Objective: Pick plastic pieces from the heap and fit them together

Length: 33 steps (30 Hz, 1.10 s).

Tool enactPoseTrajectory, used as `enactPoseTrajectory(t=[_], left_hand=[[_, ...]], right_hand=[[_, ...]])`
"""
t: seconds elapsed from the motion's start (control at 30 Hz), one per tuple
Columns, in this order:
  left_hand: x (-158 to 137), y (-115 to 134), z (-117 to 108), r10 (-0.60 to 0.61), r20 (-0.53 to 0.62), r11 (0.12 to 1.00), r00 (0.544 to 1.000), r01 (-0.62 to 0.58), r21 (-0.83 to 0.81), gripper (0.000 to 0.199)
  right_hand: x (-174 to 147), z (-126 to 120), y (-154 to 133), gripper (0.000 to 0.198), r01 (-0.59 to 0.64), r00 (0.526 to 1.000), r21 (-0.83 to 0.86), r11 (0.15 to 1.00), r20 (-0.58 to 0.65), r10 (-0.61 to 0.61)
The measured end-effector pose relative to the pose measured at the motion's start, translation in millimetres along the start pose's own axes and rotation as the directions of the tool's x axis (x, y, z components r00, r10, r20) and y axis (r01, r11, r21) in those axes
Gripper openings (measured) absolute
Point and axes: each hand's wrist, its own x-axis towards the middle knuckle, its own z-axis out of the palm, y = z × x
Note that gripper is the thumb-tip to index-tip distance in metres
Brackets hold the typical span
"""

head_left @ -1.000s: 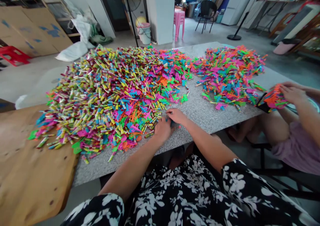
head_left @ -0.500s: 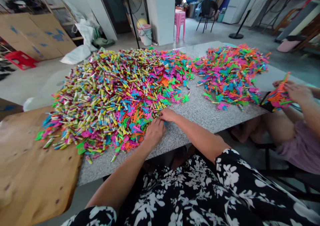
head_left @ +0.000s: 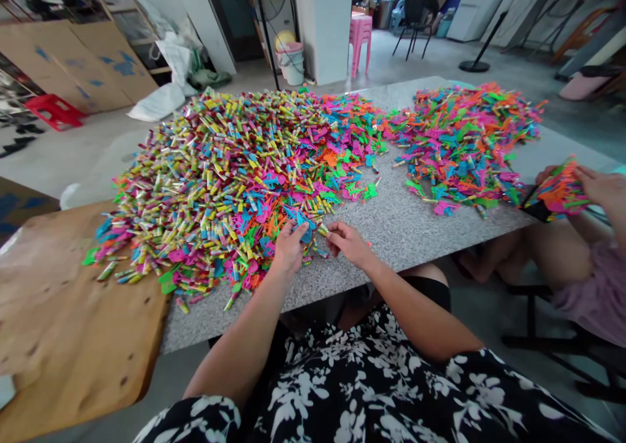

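My left hand point(head_left: 289, 248) pinches a flat blue plastic piece point(head_left: 306, 229) between thumb and fingers, at the near edge of the heap. Just to its right, my right hand point(head_left: 348, 242) holds a small yellow-wrapped tube point(head_left: 322, 230) by its end, pointing toward the blue piece. Whether the two parts touch, I cannot tell. Behind both hands rises a large heap of small wrapped tubes point(head_left: 210, 162) in yellow, blue and dark red. Flat plastic pieces point(head_left: 264, 218) in pink, orange, green and blue lie along its front.
A second pile of colourful plastic pieces point(head_left: 454, 143) lies on the speckled stone table point(head_left: 391, 228) to the right. Beyond it, a co-worker's hand point(head_left: 601, 185) holds a bunch of pieces point(head_left: 562, 188). A wooden board point(head_left: 73, 325) adjoins the table at left.
My hands have moved apart from being close together at the heap's edge. The blue piece and the yellow-wrapped tube now show between them. The view has shifted slightly.
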Motion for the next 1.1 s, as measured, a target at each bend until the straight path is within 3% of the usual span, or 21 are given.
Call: enactPoseTrajectory(t=[0.37,0.53,0.7,0.8,0.9,1.0,1.03,1.1], left_hand=[[-5,-1,10,0.041,0.018,0.999,0.999,-0.041,0.024,0.051],[-7,-4,16,0.123,-0.009,0.987,0.992,-0.122,0.102,0.046],[-12,-22,22,0.208,-0.072,0.966,0.976,-0.193,0.173,0.035],[-13,-37,25,0.16,-0.075,0.979,0.984,-0.148,0.142,0.033],[-10,-48,24,0.015,-0.073,0.985,0.997,-0.002,0.173,0.042],[-1,-52,18,-0.075,-0.047,0.967,0.996,0.084,0.241,0.051],[2,-53,14,-0.078,-0.02,0.96,0.997,0.081,0.267,0.052],[8,-55,7,-0.06,0.027,0.945,0.998,0.048,0.323,0.052]], right_hand=[[-11,2,2,0.036,0.003,1.0,0.013,1.0,-0.019,-0.003],[-15,6,-1,0.033,0.018,1.0,-0.005,1.0,-0.009,-0.018],[-24,17,2,0.028,0.029,1.0,-0.16,0.987,0.014,-0.027],[-27,11,9,0.025,-0.017,0.999,-0.194,0.981,0.031,0.023],[-19,-24,10,0.023,-0.135,0.99,-0.165,0.977,0.01,0.139],[1,-87,-7,0.026,-0.167,0.951,-0.012,0.986,-0.264,0.158],[10,-112,-17,0.027,-0.111,0.907,0.06,0.992,-0.402,0.126],[30,-157,-36,0.027,0.089,0.748,0.138,0.986,-0.663,0.025]])
